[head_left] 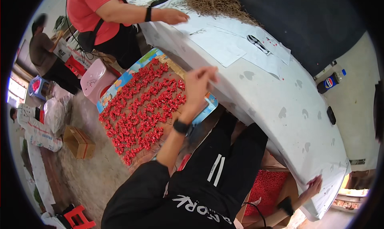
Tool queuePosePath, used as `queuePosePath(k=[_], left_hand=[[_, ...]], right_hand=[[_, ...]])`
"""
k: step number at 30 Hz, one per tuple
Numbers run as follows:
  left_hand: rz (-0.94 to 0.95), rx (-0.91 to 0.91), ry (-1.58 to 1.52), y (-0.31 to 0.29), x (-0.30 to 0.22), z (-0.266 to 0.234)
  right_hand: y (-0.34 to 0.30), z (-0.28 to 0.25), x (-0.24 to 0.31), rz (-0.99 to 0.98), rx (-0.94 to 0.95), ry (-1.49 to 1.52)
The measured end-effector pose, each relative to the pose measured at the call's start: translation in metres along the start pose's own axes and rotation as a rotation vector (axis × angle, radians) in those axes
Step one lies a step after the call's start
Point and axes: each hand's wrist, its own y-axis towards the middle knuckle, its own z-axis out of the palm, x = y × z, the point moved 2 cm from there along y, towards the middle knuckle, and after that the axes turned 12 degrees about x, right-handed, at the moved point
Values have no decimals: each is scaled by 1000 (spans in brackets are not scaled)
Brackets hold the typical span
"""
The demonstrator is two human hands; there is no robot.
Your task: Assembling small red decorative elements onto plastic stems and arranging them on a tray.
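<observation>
My left hand (200, 82) is raised at the table's near edge, beside the board of red berries, its fingers drawn together in a pinch. Whatever they hold, if anything, is too small to make out. Sprigs of red artificial berries (140, 105) lie in rows on a brown board (167, 123) to its left. My right hand (314, 186) is at the lower right, by the table's edge, with its fingers curled together. A dark reddish bit shows at its fingertips, too blurred to name. Below and left of this hand, an open cardboard box (290, 188) holds many loose red berries (267, 186).
A white-covered table (272, 97) curves along my right, bearing paper sheets (218, 47), black-handled scissors (258, 44) and brown stems (220, 4). A co-worker in a red shirt (90, 9) reaches over its far end. A pink stool (95, 79) stands beyond the board. A bottle (331, 82) lies at right.
</observation>
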Motion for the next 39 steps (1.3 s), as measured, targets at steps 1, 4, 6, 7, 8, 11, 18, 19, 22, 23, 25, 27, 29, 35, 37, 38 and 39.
queuePosePath(k=[1, 4, 6, 7, 8, 11, 18, 19, 22, 23, 25, 27, 29, 35, 37, 38, 39], left_hand=[[72, -58, 61, 31, 10, -6], [205, -258, 359, 101, 37, -30], [221, -331, 619, 136, 53, -55], [223, -325, 624, 153, 64, -71], [212, -365, 752, 170, 72, -89], [245, -362, 992, 209, 76, -117], [357, -50, 1360, 236, 81, -107], [379, -56, 1404, 237, 81, -104], [430, -63, 1499, 238, 78, -100], [441, -81, 1459, 236, 77, -101], [465, -115, 1371, 230, 75, -99], [454, -115, 1350, 226, 76, -97], [419, -129, 1305, 225, 76, -96], [529, -42, 1439, 238, 78, -96], [519, -36, 1452, 239, 69, -101], [525, -44, 1449, 237, 64, -101], [526, -77, 1404, 233, 62, -95]], right_hand=[[21, 9, 2, 30, 44, 98], [72, 32, -18, 156, 192, 407], [79, 52, -20, 120, 179, 403], [80, 59, -20, 84, 178, 396], [80, 64, -22, 50, 182, 392], [82, 54, -35, 22, 163, 366], [76, 59, -29, -75, 213, 246], [76, 61, -32, -80, 225, 250], [76, 62, -32, -85, 238, 237], [75, 64, -27, -88, 239, 216], [73, 64, -23, -91, 231, 195], [71, 64, -22, -95, 227, 179], [72, 63, -23, -99, 220, 175], [74, 64, -23, -131, 224, 144], [76, 66, -22, -150, 222, 136], [79, 70, -23, -155, 234, 160], [77, 68, -27, -147, 236, 169]])
